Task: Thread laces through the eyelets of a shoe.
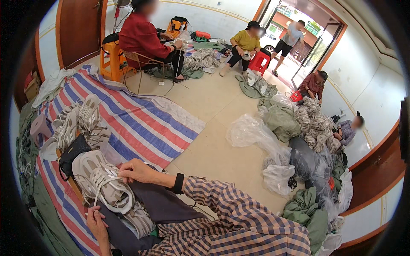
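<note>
In the head view, a beige shoe (112, 190) rests over the lap's (171, 200) left edge, presumably propped to free both hands. The right hand (139, 172) pinches its lace (101, 181); the left hand's (98, 226) bent fingers seem closed on a strand, likely for tension.

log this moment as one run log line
left hand: pinching lace | right hand: pinching lace | shoe: beige-white, between hands | nearby: black pouch, striped sheet

beige-and-white shoe (114, 193) with white laces (101, 179), at the grip of the right hand (137, 171); navy-and-tan checked sleeve (222, 198), behind it; red, white and blue striped sheet (136, 123), beyond.
</note>
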A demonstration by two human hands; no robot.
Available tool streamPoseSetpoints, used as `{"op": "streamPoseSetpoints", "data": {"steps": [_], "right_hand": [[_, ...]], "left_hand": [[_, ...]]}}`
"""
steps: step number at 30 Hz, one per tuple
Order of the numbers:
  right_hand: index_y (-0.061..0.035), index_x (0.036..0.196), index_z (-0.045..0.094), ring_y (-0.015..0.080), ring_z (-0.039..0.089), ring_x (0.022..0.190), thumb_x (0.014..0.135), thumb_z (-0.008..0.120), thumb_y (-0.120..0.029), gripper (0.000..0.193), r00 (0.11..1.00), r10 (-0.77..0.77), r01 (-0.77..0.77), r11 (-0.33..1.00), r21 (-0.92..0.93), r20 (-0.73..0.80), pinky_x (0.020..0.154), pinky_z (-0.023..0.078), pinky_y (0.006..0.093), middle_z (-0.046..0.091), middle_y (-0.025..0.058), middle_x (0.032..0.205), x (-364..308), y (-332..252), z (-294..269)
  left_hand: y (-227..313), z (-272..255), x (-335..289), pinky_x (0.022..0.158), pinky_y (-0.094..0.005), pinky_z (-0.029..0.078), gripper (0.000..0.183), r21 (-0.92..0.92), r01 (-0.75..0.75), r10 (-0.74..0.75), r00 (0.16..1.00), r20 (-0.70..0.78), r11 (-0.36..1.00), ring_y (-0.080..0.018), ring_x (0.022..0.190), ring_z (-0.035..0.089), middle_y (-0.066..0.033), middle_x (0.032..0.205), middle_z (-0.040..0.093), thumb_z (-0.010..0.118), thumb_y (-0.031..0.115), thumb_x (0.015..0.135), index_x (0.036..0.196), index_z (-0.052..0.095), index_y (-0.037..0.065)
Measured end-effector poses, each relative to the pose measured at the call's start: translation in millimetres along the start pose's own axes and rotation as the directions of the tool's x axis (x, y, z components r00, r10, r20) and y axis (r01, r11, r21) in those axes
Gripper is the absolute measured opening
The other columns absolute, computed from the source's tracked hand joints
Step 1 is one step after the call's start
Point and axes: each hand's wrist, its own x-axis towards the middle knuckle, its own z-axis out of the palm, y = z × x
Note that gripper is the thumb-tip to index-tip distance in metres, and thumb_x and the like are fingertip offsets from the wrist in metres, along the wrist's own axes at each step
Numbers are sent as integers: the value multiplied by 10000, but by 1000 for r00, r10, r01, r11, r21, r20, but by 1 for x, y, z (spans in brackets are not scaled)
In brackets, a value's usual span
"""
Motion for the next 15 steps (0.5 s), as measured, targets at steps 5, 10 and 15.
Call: {"op": "streamPoseSetpoints", "data": {"steps": [5, 10, 15], "right_hand": [[13, 794, 681, 71, 553, 513, 889, 594, -156, 212, 1000, 9, -8, 1000, 29, -28, 471, 433, 228, 667, 44, 648, -1, 2, 2], [4, 807, 674, 71, 549, 515, 908, 585, -178, 227, 999, -31, 34, 997, 75, -44, 474, 431, 226, 666, 43, 662, -1, 9, 0], [-1, 817, 670, 69, 540, 514, 923, 582, -197, 240, 997, -44, 49, 994, 95, -56, 484, 430, 225, 659, 35, 672, -4, 8, 0]], "left_hand": [[-4, 1, 0, 381, -187, 296, 237, -6, -5, 5, 1000, -13, 1000, -34, 413, 380, -7, 642, 486, 412, 167, 1014, 1010, 582, 1], [-5, 3, -1, 387, -189, 294, 239, 9, -21, 21, 1000, -12, 1000, -32, 423, 376, -6, 648, 490, 411, 169, 1017, 1023, 586, 7], [-3, 5, -2, 397, -192, 298, 252, 37, -48, 48, 999, -4, 998, -30, 435, 376, -4, 650, 493, 404, 180, 1021, 1048, 593, 16]]}}
